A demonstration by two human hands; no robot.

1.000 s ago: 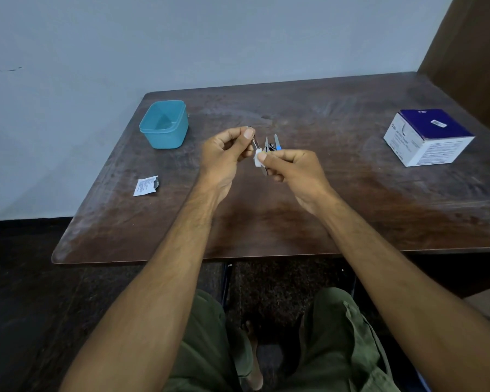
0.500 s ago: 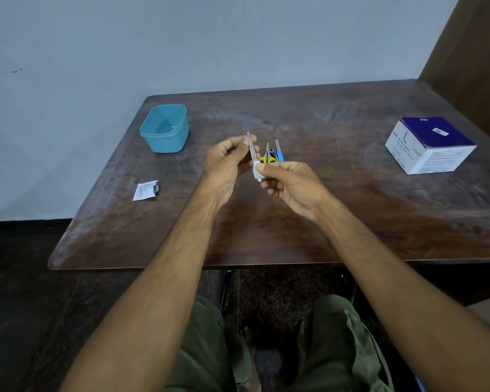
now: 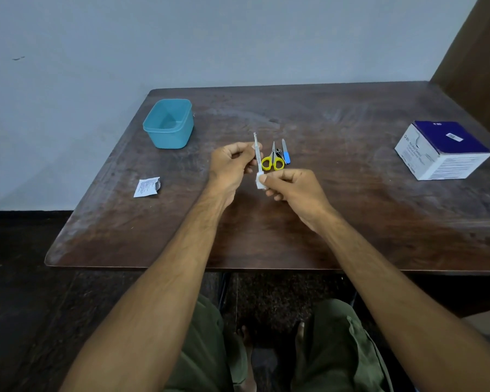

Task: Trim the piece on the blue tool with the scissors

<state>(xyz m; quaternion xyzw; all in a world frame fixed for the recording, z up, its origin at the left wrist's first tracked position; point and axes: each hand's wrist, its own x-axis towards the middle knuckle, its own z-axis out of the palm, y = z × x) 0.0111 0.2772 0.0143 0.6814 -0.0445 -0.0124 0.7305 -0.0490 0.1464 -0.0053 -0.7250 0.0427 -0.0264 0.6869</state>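
Head view: we note both hands raised just above the middle of the wooden table (image 3: 351, 222), working on one slender metal tool, apparently tweezers (image 3: 257, 154). The left hand (image 3: 232, 168) pinches the tool's upper shank between thumb and curled fingers. The right hand (image 3: 292, 188) pinches a small white wipe (image 3: 260, 182), folded round the tool's lower end.

We record the tool's long axis as near upright, tilted slightly, tip pointing away from the person and base toward the right hand. The two grips lie along that one axis, the left above and farther out, the right below and nearer the body. We judge that any stroke of the wipe must run along this line.

Just beyond the hands, on the table, lie yellow-handled scissors (image 3: 272, 161), a nail clipper (image 3: 279, 153) and a blue-handled nail file (image 3: 285, 154), side by side, points away. A teal plastic tub (image 3: 169, 123) stands far left, a torn wipe sachet (image 3: 147, 187) near the left edge, a white and blue carton (image 3: 441, 149) far right.
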